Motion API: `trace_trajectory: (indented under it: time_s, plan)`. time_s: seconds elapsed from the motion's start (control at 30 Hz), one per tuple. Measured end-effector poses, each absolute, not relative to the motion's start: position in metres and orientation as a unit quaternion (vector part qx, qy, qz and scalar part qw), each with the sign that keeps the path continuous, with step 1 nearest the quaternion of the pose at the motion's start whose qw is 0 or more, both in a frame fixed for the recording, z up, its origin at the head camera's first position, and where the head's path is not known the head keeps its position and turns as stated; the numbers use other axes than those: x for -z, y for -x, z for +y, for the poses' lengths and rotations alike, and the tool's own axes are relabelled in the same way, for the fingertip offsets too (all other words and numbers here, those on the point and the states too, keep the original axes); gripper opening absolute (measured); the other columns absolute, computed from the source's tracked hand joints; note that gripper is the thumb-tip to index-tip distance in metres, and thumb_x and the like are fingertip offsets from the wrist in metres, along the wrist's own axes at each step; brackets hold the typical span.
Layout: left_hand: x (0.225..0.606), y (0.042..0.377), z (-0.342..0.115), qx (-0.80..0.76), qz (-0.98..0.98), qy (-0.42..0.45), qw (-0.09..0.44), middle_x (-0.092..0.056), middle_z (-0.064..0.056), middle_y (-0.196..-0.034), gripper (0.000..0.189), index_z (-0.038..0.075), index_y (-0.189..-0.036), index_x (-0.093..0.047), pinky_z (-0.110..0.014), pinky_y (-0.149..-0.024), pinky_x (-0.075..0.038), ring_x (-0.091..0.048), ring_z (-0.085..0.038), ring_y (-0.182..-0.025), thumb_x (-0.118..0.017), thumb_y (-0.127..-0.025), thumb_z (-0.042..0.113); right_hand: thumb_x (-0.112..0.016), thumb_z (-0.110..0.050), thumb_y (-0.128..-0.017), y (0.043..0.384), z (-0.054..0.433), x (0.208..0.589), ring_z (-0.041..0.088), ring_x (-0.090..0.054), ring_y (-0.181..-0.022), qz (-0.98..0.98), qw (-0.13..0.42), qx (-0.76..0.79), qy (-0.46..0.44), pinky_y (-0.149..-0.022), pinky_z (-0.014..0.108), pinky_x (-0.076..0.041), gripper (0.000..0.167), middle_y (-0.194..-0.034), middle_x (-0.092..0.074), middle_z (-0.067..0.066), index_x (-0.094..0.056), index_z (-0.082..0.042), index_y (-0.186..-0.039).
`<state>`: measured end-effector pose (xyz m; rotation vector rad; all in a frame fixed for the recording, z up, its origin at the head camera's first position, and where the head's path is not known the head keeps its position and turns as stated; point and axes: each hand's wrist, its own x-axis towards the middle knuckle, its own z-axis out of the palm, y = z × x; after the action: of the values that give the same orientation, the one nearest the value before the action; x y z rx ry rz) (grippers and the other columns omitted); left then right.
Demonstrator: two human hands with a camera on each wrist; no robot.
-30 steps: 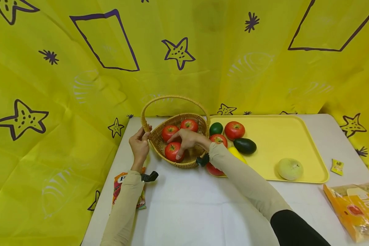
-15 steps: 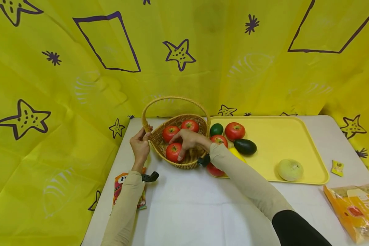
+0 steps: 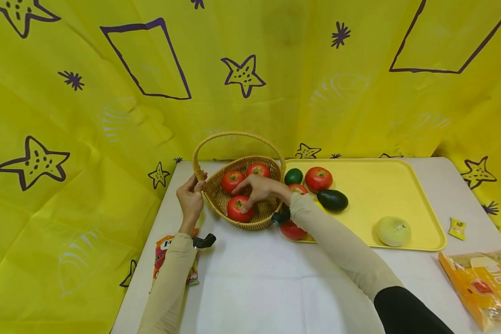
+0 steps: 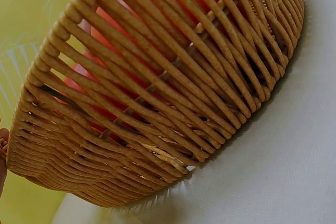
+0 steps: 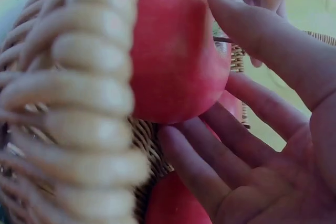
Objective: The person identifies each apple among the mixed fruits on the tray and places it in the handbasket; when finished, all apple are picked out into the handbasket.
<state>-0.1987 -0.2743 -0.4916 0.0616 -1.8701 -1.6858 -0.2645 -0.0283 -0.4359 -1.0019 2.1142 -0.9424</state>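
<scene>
A wicker basket (image 3: 256,226) with a tall arched handle stands at the back of the table, with several red apples in it. My left hand (image 3: 190,198) pinches its left end, where the handle meets the rim. My right hand (image 3: 260,189) reaches over the right side to the nearest apple (image 3: 237,209). Its thumb lies on one side of this apple and the fingers go round the other, some tips hidden. Behind are another apple (image 3: 232,180) and a third (image 3: 259,170). The left wrist view shows woven wicker (image 4: 173,82) with red between its strands.
Right of the basket is a yellow tray (image 3: 375,185) with red apples (image 3: 318,179), a dark avocado (image 3: 332,200), a green fruit (image 3: 293,176) and a pale melon (image 3: 394,231). Snack bags (image 3: 484,283) lie at right and under the left forearm; a small yellow packet (image 3: 457,228) is beside the tray.
The right hand and the nearest apple have shifted slightly right inside the basket, and more of that apple shows. The left hand has stayed on the basket.
</scene>
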Motion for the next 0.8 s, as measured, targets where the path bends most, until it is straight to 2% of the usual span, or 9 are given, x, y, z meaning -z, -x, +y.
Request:
trace_trajectory:
  time_s: [0.27, 0.5, 0.8]
  plan:
    - [0.491, 0.199, -0.273, 0.644, -0.702, -0.023, 0.301, -0.077, -0.024, -0.119, 0.037, -0.006, -0.136, -0.068, -0.021, -0.098, -0.060, -0.074, -0.036, -0.117, -0.065, -0.100, -0.009, -0.093, -0.018, -0.083, 0.257, -0.010, 0.416, 0.031, -0.063, -0.137, 0.777, 0.318, 0.384, 0.385, -0.118, 0.042, -0.050, 0.071, -0.147, -0.066, 0.013, -0.064, -0.002, -0.146]
    - [0.491, 0.199, -0.272, 0.641, -0.707, -0.032, 0.299, -0.079, -0.020, -0.117, 0.037, -0.004, -0.136, -0.068, -0.020, -0.095, -0.060, -0.075, -0.034, -0.117, -0.065, -0.100, -0.010, -0.090, -0.012, -0.086, 0.247, 0.023, 0.387, 0.037, -0.059, -0.141, 0.754, 0.312, 0.415, 0.403, -0.120, 0.053, -0.047, 0.070, -0.152, -0.061, 0.018, -0.060, 0.000, -0.148]
    - [0.491, 0.199, -0.273, 0.638, -0.709, -0.026, 0.301, -0.075, -0.029, -0.120, 0.037, -0.004, -0.137, -0.068, -0.017, -0.092, -0.060, -0.071, -0.042, -0.119, -0.065, -0.100, -0.009, -0.092, -0.014, -0.084, 0.239, 0.071, 0.360, 0.034, -0.064, -0.135, 0.738, 0.275, 0.462, 0.408, -0.111, 0.038, -0.056, 0.068, -0.147, -0.066, 0.012, -0.064, -0.005, -0.146]
